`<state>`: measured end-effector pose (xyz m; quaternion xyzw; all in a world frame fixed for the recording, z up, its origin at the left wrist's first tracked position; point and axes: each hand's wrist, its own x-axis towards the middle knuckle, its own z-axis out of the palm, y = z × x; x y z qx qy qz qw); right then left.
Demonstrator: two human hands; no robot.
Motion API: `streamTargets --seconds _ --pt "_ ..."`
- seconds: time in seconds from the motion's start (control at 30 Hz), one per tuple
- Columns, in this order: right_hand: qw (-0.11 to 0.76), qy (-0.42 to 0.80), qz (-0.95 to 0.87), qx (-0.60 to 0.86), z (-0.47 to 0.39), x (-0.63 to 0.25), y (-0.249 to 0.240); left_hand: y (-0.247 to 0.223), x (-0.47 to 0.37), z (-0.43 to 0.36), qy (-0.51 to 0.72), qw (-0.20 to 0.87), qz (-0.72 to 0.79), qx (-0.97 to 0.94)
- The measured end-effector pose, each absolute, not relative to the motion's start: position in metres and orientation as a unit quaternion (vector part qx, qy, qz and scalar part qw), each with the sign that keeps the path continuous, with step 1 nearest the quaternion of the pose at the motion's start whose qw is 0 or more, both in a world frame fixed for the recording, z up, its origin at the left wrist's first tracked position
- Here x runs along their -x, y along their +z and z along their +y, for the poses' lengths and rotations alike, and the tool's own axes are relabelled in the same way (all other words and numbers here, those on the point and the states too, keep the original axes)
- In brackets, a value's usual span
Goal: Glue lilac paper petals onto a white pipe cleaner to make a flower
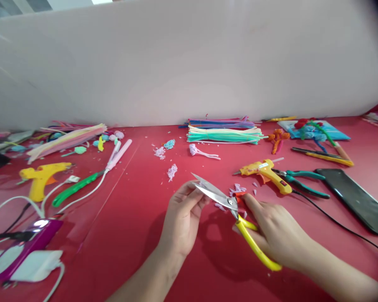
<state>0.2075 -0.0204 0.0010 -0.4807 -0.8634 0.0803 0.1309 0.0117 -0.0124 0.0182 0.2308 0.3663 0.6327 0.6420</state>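
Observation:
My right hand (pixel 274 228) is closed round the scissors (pixel 219 196), which have yellow and orange-red handles. The blades point up and left, slightly parted, with their tips at the fingers of my left hand (pixel 182 222). Those left fingers are pinched together; whatever they hold is too small or hidden to make out. Beneath and just beyond the scissors lie lilac clippings (pixel 237 189). Further back is a lilac pipe-cleaner piece (pixel 193 149) with a rounded head and thin stems. Small lilac fluff (pixel 172 172) and blue fluff (pixel 169 144) lie to its left.
Pipe-cleaner bundles (pixel 225 135) lie along the white wall. At right are a yellow glue gun (pixel 266 170), its cord, green-handled pliers (pixel 302 180) and a phone (pixel 357 199). At left are another glue gun (pixel 44 178), a green-handled tool (pixel 77 189) and a purple power strip (pixel 47 239) with cables.

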Motion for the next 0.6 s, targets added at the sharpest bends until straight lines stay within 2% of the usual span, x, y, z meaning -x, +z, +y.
streamTargets --seconds 0.6 --pt "0.134 0.023 -0.880 0.454 -0.0207 -0.2106 -0.0058 0.0187 -0.0115 -0.0124 0.637 0.611 0.398 -0.250"
